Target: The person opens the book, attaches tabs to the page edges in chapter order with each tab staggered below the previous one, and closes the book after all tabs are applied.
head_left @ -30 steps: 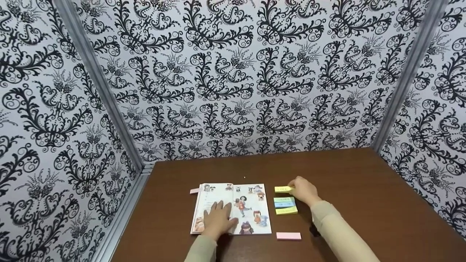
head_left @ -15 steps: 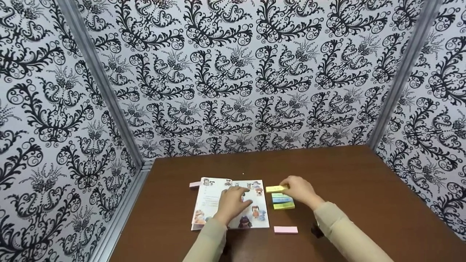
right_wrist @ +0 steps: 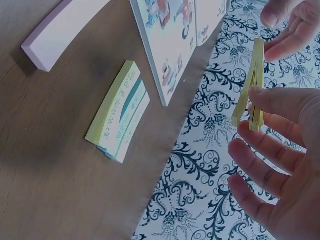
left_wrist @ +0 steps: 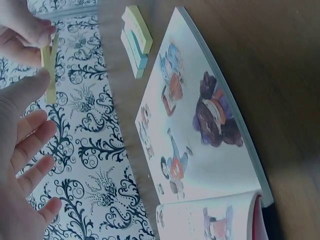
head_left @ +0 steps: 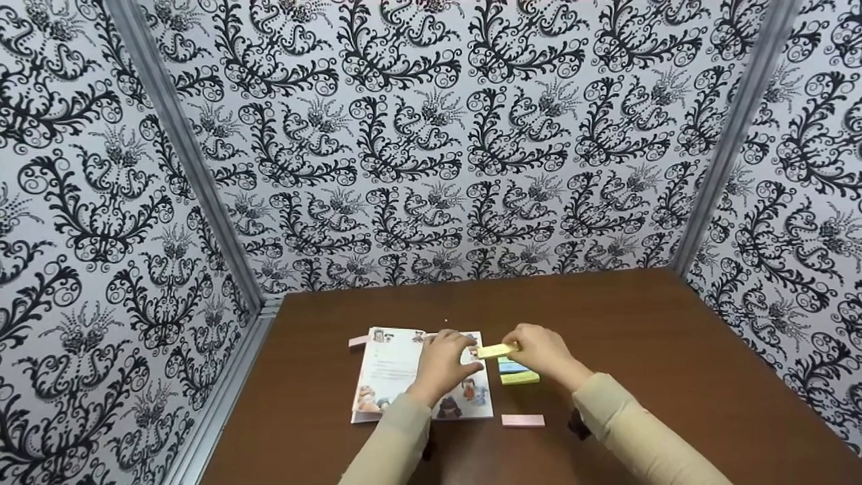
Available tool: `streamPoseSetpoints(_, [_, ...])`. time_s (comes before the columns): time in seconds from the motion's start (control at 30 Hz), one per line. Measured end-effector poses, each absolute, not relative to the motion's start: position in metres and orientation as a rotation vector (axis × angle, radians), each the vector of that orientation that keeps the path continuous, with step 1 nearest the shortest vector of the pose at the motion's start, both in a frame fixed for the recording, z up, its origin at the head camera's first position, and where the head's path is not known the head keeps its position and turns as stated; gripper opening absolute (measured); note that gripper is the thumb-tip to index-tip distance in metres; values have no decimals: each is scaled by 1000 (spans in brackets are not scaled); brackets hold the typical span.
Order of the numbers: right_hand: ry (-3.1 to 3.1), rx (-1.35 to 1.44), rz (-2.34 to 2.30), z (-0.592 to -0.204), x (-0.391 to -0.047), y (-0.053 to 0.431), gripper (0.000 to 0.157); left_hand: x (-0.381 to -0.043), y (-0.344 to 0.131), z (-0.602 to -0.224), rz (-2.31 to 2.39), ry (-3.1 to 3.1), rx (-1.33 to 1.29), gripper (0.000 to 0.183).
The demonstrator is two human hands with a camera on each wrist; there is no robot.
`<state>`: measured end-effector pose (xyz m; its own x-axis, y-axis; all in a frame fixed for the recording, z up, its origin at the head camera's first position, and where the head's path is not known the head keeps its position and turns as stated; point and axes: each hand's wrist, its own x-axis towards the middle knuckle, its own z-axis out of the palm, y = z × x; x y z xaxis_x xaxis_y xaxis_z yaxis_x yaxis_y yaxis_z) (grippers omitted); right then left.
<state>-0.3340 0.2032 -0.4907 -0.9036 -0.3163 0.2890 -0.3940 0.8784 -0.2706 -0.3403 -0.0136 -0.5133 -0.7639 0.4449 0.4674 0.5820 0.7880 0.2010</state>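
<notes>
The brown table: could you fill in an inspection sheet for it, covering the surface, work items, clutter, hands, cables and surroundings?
Surface: brown wood-look table.
Job's things: yellow sticky-note pad, its layers parting near the right hand; group of green, blue and yellow pads, lying right of the open illustrated book; pink pad, lying apart nearer the person; pink strip, jutting past the book's left edge.
Clutter: tiny white speck beyond the book.
Hands: right pinches the yellow sticky-note pad; left hand hovers over the book near the pad's other end, contact unclear.
Cables: nothing seen.
Surroundings: walls with black scrollwork on white; grey corner posts.
</notes>
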Motion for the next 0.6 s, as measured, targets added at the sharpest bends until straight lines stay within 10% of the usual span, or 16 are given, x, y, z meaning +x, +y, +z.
streamPoseSetpoints(0.6, [-2761, 600, 484, -484, -325, 202, 24, -341, -6, -511, -371, -2415, -834, 16])
